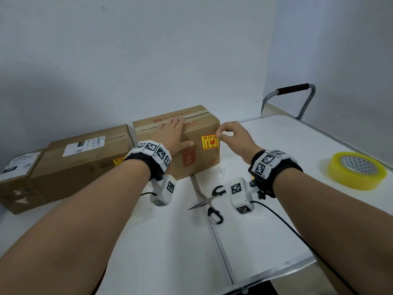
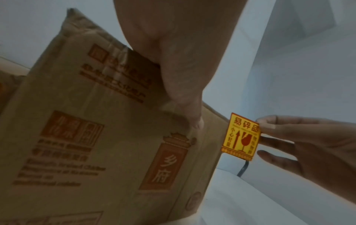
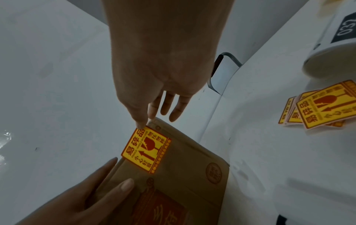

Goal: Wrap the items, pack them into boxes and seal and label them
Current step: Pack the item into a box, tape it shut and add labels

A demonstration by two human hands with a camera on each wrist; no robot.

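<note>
Taped box (image 1: 176, 141) steadied under flat left hand (image 1: 173, 133) | yellow fragile sticker (image 1: 210, 142) pinched by right hand (image 1: 231, 133) at box's front upper corner, not yet pressed flat | two labelled boxes (image 1: 85, 158) left of it judged finished | sealing done, labelling under way

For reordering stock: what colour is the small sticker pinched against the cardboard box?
Yellow with red print, clearest in the left wrist view.

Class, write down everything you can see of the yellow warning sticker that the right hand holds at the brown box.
The small rectangular yellow sticker with red print shows Chinese characters, an upward arrow and a broken-glass symbol inside a red border. It looks like thin glossy paper. It stands upright against the upper right corner of the brown cardboard box's front face. The right hand pinches its upper right corner. Whether it is fully stuck down cannot be told.
</note>
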